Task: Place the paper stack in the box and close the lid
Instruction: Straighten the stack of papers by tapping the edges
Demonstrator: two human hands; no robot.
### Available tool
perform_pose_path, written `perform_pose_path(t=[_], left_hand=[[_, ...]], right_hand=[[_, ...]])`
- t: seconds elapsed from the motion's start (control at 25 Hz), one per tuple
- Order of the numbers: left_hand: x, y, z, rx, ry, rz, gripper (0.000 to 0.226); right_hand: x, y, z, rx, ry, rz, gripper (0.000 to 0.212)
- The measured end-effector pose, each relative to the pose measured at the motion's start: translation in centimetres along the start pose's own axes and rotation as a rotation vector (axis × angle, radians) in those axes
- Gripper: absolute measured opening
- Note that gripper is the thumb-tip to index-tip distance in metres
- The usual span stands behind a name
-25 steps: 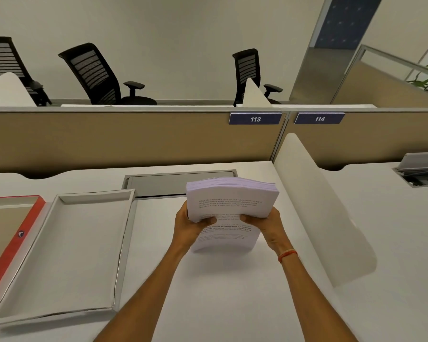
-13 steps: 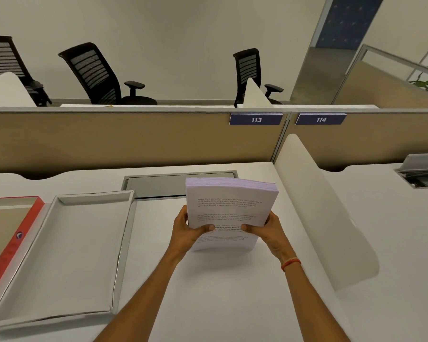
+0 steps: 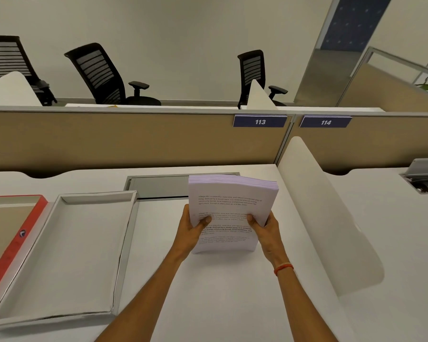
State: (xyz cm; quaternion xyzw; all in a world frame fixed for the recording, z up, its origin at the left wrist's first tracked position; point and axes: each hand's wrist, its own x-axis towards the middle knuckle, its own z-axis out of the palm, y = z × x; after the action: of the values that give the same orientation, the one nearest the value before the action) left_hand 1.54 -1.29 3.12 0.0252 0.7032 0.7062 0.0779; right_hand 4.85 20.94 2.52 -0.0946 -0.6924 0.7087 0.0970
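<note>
Wide white counter (image 3: 220, 299) underneath it all, running back to a tan partition (image 3: 134, 139) with a grey cable hatch (image 3: 158, 185) set in just before it. Off to the left, lying flat and open, the shallow white box (image 3: 127, 243), nothing in it yet; further left again, only part in view at the frame edge, a red-edged tray (image 3: 22, 240) with a brown inside, most likely the lid, though hard to be certain from here. Well right of the box, standing on its lower edge on the counter and tipped back a little, the paper stack (image 3: 232, 206), printed face toward the camera, sheet edges squared at the top. Left hand (image 3: 192, 230) clamped on the stack's left side, thumb across the front page; right hand (image 3: 266, 229) the same on the right side, orange band at the wrist; each grip closed firmly on paper. By the look of it, early going: stack gathered and evened up, not yet over the box. Left to do: across to the left, down flat inside the walls, then lid fetched and seated on top.
</note>
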Motion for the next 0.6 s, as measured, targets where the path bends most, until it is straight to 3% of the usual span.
perform_pose_path(t=[0.6], left_hand=[[-0.56, 0.02, 0.1, 0.006, 0.018, 0.0, 0.04]], right_hand=[[-0.26, -0.09, 0.36, 0.002, 0.006, -0.008, 0.042]])
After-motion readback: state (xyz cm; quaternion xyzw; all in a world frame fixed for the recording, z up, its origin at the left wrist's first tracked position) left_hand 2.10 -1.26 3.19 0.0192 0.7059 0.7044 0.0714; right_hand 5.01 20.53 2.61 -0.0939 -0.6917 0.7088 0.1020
